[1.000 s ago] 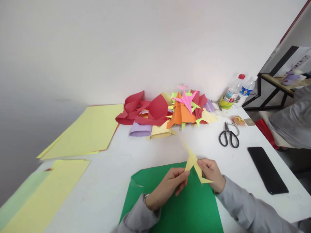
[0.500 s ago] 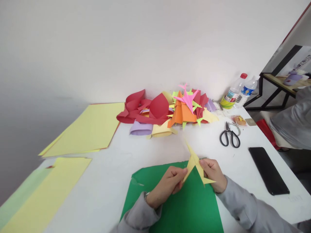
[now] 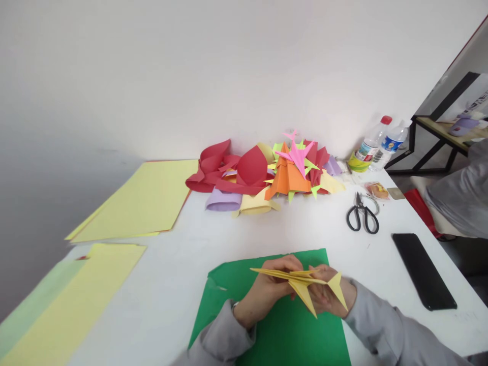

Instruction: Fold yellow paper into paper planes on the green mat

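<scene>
Between my two hands is a folded yellow paper airplane (image 3: pixel 303 287), its long pointed nose to the left and its small tail fins to the right. My left hand (image 3: pixel 269 290) grips it near the nose and body, fingers partly behind the paper. My right hand (image 3: pixel 330 292) is closed round the rear part, close to the tail, and some of its fingers are hidden by a wing. Both hands are above a green sheet of paper (image 3: pixel 263 338) with a creased top left corner.
A pile of folded paper pieces, with an orange plane (image 3: pixel 287 180) and a pink plane (image 3: pixel 298 155), lies against the wall. Large yellow sheets (image 3: pixel 141 198) are at the left. Scissors (image 3: pixel 363 216), a black phone (image 3: pixel 424 272) and two bottles (image 3: pixel 366 150) stand or lie right. A person's grey sleeve (image 3: pixel 457 188) shows beyond.
The yellow plane has been turned from nose pointing away to nose pointing left, now seen side-on. My hands have shifted their hold and come closer together.
</scene>
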### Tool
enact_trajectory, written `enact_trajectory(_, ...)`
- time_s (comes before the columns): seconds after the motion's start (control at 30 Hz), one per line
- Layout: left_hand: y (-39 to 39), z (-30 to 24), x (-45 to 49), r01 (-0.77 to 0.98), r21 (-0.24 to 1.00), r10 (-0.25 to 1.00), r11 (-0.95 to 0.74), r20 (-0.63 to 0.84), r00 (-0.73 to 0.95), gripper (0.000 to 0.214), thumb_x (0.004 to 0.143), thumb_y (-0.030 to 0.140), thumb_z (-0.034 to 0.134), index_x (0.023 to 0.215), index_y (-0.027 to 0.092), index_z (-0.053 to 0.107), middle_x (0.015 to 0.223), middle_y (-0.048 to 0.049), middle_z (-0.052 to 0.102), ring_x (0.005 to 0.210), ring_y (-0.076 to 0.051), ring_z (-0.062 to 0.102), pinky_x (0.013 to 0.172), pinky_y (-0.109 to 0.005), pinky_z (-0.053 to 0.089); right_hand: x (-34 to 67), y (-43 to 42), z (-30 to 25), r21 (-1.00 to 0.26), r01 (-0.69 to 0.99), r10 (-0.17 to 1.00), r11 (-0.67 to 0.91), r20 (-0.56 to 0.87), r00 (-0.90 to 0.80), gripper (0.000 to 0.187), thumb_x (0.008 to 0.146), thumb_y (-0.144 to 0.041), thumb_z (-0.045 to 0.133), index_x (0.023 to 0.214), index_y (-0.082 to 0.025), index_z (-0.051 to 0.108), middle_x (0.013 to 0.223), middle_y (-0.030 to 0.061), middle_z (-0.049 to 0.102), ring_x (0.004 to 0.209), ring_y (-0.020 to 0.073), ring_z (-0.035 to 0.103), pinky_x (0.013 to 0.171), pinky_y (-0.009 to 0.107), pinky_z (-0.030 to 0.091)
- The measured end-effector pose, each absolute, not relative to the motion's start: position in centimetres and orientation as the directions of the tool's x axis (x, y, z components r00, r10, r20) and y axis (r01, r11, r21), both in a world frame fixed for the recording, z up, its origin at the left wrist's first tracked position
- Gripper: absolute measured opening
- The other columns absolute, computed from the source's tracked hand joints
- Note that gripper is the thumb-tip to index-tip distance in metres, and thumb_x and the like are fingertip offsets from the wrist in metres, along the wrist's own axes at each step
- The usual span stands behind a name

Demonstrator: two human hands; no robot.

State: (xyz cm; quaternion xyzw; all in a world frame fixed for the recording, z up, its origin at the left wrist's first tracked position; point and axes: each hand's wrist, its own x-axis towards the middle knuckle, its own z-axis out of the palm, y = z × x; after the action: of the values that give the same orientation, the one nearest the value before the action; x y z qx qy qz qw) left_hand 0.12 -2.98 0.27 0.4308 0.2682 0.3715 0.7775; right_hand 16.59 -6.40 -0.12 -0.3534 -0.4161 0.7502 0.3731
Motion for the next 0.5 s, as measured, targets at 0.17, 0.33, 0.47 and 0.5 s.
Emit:
enact_trajectory(0.17,-2.85,0.21,0.15,-0.397,0.836,0.86,0.378,-0.158,0.486,0.025,0.063,0.03,0.084,0.069,0.014,0.066,0.069,0.0013,0.058,0.044,-0.007,0.05,0.039,-0.019,0.039,16.66,-6.19,0.02,-0.858,-0.382,0.914,-0.344,-0.212,-0.347,0.05,0.074,-0.063,0.062,0.052,-0.019,0.05,0.043,-0.0047,0.044,0.036,0.0082,0.036,0.037,0.023,0.029)
enact_trajectory(0.33,-3.19,0.2,0.29,-0.398,0.835,0.885,0.379,-0.201,0.421,0.029,0.064,0.032,0.083,0.069,0.014,0.06,0.066,0.0033,0.058,0.042,-0.004,0.048,0.04,-0.018,0.036,17.26,-6.35,-0.32,-0.931,-0.301,0.959,-0.206,-0.132,-0.249,0.037,0.064,-0.047,0.081,0.067,-0.02,0.056,0.052,-0.0053,0.049,0.046,0.0089,0.039,0.043,0.023,0.028)
enact_trajectory(0.47,-3.54,0.13,0.55,-0.361,0.844,0.868,0.397,-0.217,0.447,0.034,0.062,0.035,0.083,0.07,0.014,0.059,0.065,0.004,0.057,0.04,-0.004,0.046,0.038,-0.018,0.033,17.41,-6.52,-0.54,-0.997,-0.073,0.977,-0.036,-0.02,-0.214,0.041,0.081,-0.054,0.064,0.061,-0.022,0.049,0.047,-0.0067,0.037,0.042,0.0086,0.03,0.039,0.024,0.021)
enact_trajectory(0.5,-3.6,0.08,0.6,-0.36,0.845,0.868,0.395,-0.215,0.448,0.034,0.062,0.035,0.083,0.07,0.014,0.059,0.065,0.0041,0.056,0.04,-0.004,0.046,0.038,-0.017,0.033,17.41,-6.55,-0.48,-1.0,-0.024,0.977,0.006,0.011,-0.215,0.041,0.084,-0.054,0.06,0.061,-0.021,0.05,0.048,-0.0064,0.037,0.043,0.0089,0.03,0.039,0.025,0.022)
